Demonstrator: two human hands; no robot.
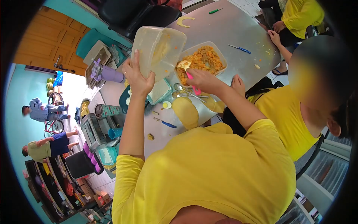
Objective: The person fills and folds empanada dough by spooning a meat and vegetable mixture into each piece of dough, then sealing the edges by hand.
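I am observing the left hand [138, 76] from the head view; it is pinching the edge of a translucent plastic container [149, 48] between thumb and fingers. This container is standing tilted above the tabletop [238, 33], with its open side turning toward the filled tub. The right hand [201, 80] is closing around the pink handle of a cream-headed spatula [183, 65]. The spatula head is sitting over the orange diced filling [209, 59] inside the rectangular plastic tub [225, 62], which is resting on the tabletop.

I am noting adjacent items as follows. Metal spoons [177, 87] are lying just beside the tub. A flat yellow dough piece [185, 112] is lying nearer the wearer's torso, with a blue-handled knife [169, 124] lying beside it. A second blue-handled knife [244, 50] is lying beyond the tub. A lilac tumbler [112, 74] is occupying the area left of the left hand.
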